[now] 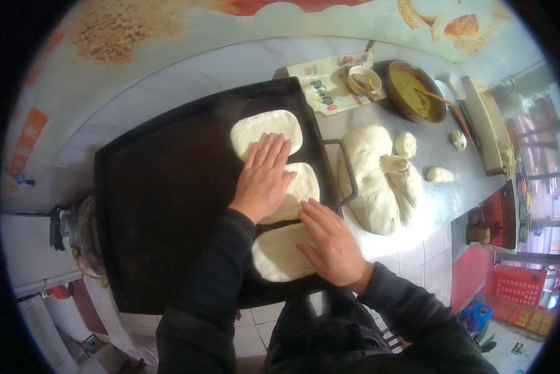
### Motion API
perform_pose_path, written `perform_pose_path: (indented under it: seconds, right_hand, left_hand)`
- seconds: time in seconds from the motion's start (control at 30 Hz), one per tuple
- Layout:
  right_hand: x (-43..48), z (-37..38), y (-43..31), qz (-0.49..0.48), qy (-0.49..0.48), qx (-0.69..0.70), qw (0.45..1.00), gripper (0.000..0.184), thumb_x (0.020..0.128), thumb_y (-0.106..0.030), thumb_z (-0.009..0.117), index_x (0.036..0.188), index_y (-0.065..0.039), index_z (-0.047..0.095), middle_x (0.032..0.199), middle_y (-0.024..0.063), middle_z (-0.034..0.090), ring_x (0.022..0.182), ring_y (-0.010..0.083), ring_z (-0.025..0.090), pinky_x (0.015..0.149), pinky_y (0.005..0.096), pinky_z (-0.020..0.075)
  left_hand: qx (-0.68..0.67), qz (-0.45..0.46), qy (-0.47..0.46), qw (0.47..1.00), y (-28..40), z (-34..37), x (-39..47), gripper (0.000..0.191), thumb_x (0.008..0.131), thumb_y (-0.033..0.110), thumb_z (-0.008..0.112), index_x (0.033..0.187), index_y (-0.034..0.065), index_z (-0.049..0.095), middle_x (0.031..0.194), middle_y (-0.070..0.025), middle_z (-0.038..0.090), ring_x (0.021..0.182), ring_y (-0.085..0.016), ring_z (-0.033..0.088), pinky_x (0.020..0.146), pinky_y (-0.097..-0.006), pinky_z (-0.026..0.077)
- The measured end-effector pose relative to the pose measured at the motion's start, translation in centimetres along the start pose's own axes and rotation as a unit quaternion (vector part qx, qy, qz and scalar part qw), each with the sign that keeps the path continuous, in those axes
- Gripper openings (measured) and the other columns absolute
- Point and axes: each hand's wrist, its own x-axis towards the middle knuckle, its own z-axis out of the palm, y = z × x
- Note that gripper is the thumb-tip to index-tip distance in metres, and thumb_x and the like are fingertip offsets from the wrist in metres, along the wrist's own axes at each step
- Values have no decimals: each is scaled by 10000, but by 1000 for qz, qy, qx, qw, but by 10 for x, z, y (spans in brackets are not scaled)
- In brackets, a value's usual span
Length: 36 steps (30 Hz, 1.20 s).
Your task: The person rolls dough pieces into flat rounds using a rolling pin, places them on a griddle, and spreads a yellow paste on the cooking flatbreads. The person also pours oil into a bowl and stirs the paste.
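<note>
Three flattened dough pieces lie in a row along the right side of a large black griddle [167, 196]. My left hand [264, 175] rests flat, its fingers over the near edge of the far dough piece [266, 126] and its palm partly covering the middle dough piece [303, 184]. Over the right end of the near dough piece [280, 255] is my right hand [331, 245], palm down, fingertips by the middle piece's lower right edge. Neither hand grips anything. How firmly the palms press cannot be seen.
Beside the griddle's metal handle [347, 173], a big dough mass [378, 182] sits on a steel counter [464, 191] with small dough lumps [440, 175]. Behind are a pan of yellowish paste [413, 91] with a wooden-handled utensil, a small bowl [364, 79] and a printed bag [324, 86].
</note>
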Motion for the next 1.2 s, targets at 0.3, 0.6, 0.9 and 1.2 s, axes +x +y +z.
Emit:
perform_pose_path:
  seconds: [0.3, 0.6, 0.9, 1.2]
  right_hand:
    - [-31, -12, 0, -2, 15, 37, 999, 610, 841, -82, 784, 1397, 74, 588, 1487, 238, 563, 1436, 412, 502, 1192, 486, 413]
    - [-58, -7, -1, -24, -39, 35, 998, 671, 816, -127, 802, 1409, 88, 574, 1507, 244, 549, 1447, 405, 494, 1215, 493, 392]
    - [-66, 5, -7, -4, -74, -43, 996, 752, 879, -238, 760, 1481, 120, 489, 1587, 275, 463, 1506, 396, 428, 1267, 497, 313]
    - [-48, -1, -3, 16, -32, -24, 999, 794, 881, -199, 785, 1516, 119, 430, 1599, 309, 424, 1514, 448, 394, 1271, 516, 298]
  left_hand:
    - [-5, 40, -64, 997, 30, -30, -35, 654, 1054, 352, 594, 1632, 105, 413, 1724, -161, 318, 1621, -369, 220, 1311, -546, 149]
    - [-49, 21, -68, 996, 58, -52, -61, 703, 1013, 277, 652, 1628, 55, 393, 1704, -220, 327, 1617, -406, 214, 1303, -561, 165]
    - [-80, 36, -144, 986, 89, -55, -143, 859, 983, 407, 702, 1628, -30, 342, 1720, -210, 306, 1621, -357, 245, 1312, -508, 191]
    - [-194, -15, -148, 970, 83, -69, -143, 947, 973, 466, 699, 1635, -66, 280, 1714, -304, 243, 1611, -458, 205, 1305, -568, 148]
